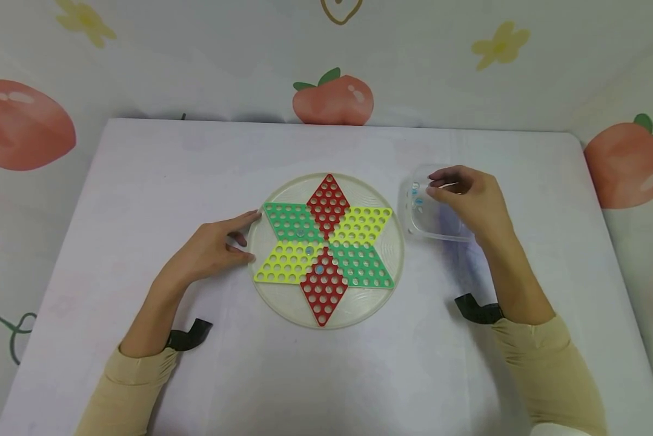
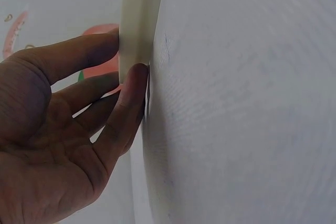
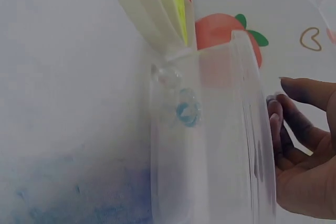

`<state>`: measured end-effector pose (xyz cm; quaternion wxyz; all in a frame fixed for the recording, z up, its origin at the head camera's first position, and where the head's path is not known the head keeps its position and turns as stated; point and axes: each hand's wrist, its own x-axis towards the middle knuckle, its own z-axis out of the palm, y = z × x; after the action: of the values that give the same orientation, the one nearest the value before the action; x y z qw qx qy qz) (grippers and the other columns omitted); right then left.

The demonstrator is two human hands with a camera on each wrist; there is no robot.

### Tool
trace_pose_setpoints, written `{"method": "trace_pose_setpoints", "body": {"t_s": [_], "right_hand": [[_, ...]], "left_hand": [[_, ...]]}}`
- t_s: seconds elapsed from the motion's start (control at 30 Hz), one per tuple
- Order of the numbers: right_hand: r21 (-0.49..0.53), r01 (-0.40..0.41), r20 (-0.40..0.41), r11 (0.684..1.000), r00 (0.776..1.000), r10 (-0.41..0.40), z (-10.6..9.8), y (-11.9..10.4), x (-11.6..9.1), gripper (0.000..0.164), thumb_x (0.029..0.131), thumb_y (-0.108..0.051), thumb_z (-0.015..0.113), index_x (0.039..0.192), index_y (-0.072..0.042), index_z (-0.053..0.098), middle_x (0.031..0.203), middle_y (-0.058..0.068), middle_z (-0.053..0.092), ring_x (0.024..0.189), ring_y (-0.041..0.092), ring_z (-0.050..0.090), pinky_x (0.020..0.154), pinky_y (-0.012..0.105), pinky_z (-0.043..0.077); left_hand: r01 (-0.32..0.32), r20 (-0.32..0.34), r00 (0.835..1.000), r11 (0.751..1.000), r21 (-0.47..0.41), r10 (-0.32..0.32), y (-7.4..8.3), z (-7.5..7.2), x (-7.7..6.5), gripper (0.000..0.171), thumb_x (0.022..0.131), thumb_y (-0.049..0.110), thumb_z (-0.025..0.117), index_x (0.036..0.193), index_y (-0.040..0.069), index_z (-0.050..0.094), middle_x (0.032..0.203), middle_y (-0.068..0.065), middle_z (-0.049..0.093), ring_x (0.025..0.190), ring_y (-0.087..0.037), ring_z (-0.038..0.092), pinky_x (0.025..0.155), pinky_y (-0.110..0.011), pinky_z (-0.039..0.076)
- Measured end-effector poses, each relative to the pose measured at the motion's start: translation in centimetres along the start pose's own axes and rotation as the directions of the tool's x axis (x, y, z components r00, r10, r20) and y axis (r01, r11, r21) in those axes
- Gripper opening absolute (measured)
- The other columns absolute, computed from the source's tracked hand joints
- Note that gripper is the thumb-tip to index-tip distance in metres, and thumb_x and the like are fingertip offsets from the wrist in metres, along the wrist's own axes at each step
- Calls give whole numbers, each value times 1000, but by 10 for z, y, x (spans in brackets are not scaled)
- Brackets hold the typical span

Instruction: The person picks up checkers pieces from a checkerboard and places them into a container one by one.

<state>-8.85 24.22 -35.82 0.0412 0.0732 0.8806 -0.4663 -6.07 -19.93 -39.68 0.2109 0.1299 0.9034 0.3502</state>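
A round Chinese checkers board [image 1: 283,306] with a red, yellow and green star lies flat on the table. Several holes hold clear marbles, among them one on the lower red point [image 1: 319,270]. My left hand [image 1: 209,251] touches the left side of the board with its fingertips; in the left wrist view its fingers [image 2: 131,85] meet the pale rim. Over a clear plastic box [image 1: 441,235] hovers my right hand [image 1: 470,200], thumb and fingers bent with a gap between them; I see nothing held there. Blue-and-clear marbles [image 3: 188,109] lie at the bottom of the box.
The box stands just right of the board, its wall close to the rim. A white cloth covers the table [image 1: 326,375]. Behind the table's far edge hangs a backdrop with a printed peach [image 1: 333,100]. Black straps [image 1: 479,310] sit at both wrists.
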Motion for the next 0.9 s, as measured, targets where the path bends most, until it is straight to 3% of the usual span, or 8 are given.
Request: {"method": "trace_pose_setpoints", "body": {"t_s": [0.33,0.53,0.73,0.9], "right_hand": [[134,114,-19,984,994,-112,7,-11,-16,30,88,-20,77,113,-6,71,97,-5,70,80,14,63,69,19,48],[192,209,-3,959,977,-212,14,-16,-23,26,87,-9,76,111,-2,71,99,-1,71,87,14,64,76,17,52],[221,296,66,929,946,-317,28,-17,-30,23,86,-4,75,109,0,70,104,10,70,89,15,65,78,20,54],[245,312,135,918,927,-351,40,-19,-37,23,86,-1,74,109,-1,70,105,15,70,87,16,66,79,23,54]], "left_hand": [[-29,-8,1000,999,23,30,-1,0,2,80,79,4,81,150,9,44,104,-15,65,83,-20,68,77,-38,55],[-27,-6,1000,999,20,27,0,0,3,80,79,5,81,150,9,44,103,-15,64,82,-20,68,78,-39,55],[-24,0,1000,999,28,24,-1,0,2,81,80,5,81,151,9,43,102,-15,64,83,-20,68,78,-39,54],[-23,0,1000,999,33,23,-1,0,0,80,80,5,81,151,8,43,102,-15,64,84,-20,68,78,-38,55]]}}
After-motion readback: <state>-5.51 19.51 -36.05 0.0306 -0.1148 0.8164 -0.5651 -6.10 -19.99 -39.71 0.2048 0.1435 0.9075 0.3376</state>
